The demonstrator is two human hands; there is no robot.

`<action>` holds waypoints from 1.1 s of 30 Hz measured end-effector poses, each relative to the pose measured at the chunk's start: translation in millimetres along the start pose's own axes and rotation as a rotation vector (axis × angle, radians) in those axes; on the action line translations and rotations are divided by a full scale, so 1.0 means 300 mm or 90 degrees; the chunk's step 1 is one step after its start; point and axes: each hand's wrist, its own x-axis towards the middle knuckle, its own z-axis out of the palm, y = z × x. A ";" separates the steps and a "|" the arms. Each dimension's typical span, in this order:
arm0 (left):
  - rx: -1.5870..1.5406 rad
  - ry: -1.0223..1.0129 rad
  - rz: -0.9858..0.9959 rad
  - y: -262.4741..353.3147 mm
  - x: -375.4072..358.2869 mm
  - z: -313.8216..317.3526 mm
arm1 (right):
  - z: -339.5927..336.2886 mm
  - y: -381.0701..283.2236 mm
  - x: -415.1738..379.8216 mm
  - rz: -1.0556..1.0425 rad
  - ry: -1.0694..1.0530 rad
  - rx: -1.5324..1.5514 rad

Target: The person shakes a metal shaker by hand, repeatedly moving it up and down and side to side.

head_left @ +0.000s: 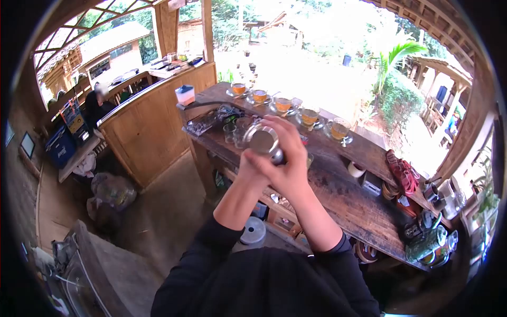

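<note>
A silver metal shaker is held up in front of me above the counter, its round flat end facing me. My right hand wraps around it from the right, fingers over its far side and thumb across the near side. My left hand grips it from below and the left; most of those fingers are hidden behind it. Just beyond the hands, a row of glass cups with amber drink, one of them this cup, stands on saucers along the raised ledge. Clear glasses stand to the left of the shaker.
The dark wooden counter runs to the right, where glass jars and a red woven bundle lie. A plastic tub sits at the ledge's left end. Below is a grey round-topped stool. Another person is at the far left.
</note>
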 end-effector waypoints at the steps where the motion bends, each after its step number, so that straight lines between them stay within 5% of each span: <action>1: -0.029 -0.020 -0.074 -0.014 -0.001 0.087 | -0.034 -0.022 0.032 0.093 0.023 0.011; 2: -0.057 -0.042 -0.148 -0.025 -0.008 0.180 | -0.074 -0.048 0.067 0.184 0.047 0.021; 4: -0.116 -0.071 -0.298 -0.055 -0.039 0.348 | -0.197 -0.177 0.103 -0.033 -0.029 0.000; 5: -0.145 -0.084 -0.375 -0.074 -0.037 0.379 | -0.227 -0.207 0.093 -0.032 -0.029 -0.010; 7: 0.059 -0.400 -0.234 -0.150 -0.018 0.369 | -0.280 -0.233 0.081 -0.472 0.096 -0.037; 8: 0.106 -0.392 -0.095 -0.213 -0.006 0.309 | -0.126 -0.142 0.013 -0.486 0.360 0.042; 9: -0.048 -0.388 -0.237 -0.242 0.021 0.312 | -0.155 -0.091 -0.012 -0.489 0.357 0.030; 10: -0.024 -0.267 -0.251 -0.265 0.095 0.261 | -0.222 -0.053 -0.017 -0.348 0.252 0.029; 11: 0.002 -0.145 -0.266 -0.299 0.167 0.214 | -0.471 -0.063 0.028 -0.182 -0.111 -0.062; 12: -0.005 -0.146 -0.284 -0.363 0.198 0.228 | -0.475 0.012 0.017 -0.029 -0.061 -0.094; 14: 0.126 0.306 -0.131 -0.502 0.247 0.254 | -0.517 0.065 -0.016 0.231 0.055 -0.090; 15: 0.045 0.249 -0.176 -0.553 0.241 0.271 | -0.558 0.051 0.000 0.331 0.120 -0.052; 16: 0.049 0.233 -0.192 -0.597 0.231 0.297 | -0.624 -0.020 0.002 0.306 0.085 -0.135; 18: 0.145 0.257 -0.276 -0.650 0.132 0.484 | -0.745 -0.158 0.017 -0.011 -0.022 -0.282; 19: -0.086 -0.115 -0.404 -0.687 0.161 0.365 | -0.794 -0.284 0.046 -0.064 -0.122 -0.348; 20: -0.042 -0.204 -0.330 -0.736 0.122 0.397 | -0.841 -0.300 0.009 -0.253 -0.100 -0.304; 21: 0.001 -0.291 -0.253 -0.786 0.092 0.436 | -0.901 -0.283 -0.010 -0.251 -0.105 -0.318; 22: 0.006 -0.537 -0.248 -0.841 0.166 0.429 | -0.967 -0.249 -0.028 -0.199 -0.121 -0.329; 23: 0.013 -0.333 -0.318 -0.890 0.203 0.385 | -1.037 -0.207 -0.043 -0.145 -0.134 -0.341; 25: 0.070 -0.305 -0.406 -0.990 0.397 0.383 | -1.164 -0.130 -0.062 -0.035 -0.157 -0.361; 26: 0.099 -0.170 -0.381 -1.078 0.439 0.404 | -1.180 -0.086 -0.044 -0.152 0.012 -0.482; 27: 0.128 -0.039 -0.354 -1.170 0.463 0.431 | -1.210 -0.072 -0.043 0.183 0.116 -0.361; 28: 0.185 0.147 -0.438 -1.210 0.461 0.484 | -1.266 -0.050 -0.062 0.368 0.212 -0.216; 29: 0.146 0.003 -0.407 -1.257 0.448 0.522 | -1.313 -0.071 -0.068 0.298 0.249 -0.233; 31: 0.224 -0.463 -0.251 -1.336 0.438 0.565 | -1.385 -0.246 0.008 0.002 0.088 -0.490; 32: 0.291 -0.449 -0.179 -1.312 0.309 0.667 | -1.415 -0.336 0.009 -0.088 0.002 -0.559; 33: -0.026 -0.387 -0.589 -1.323 0.363 0.679 | -1.458 -0.399 0.000 -0.182 -0.089 -0.624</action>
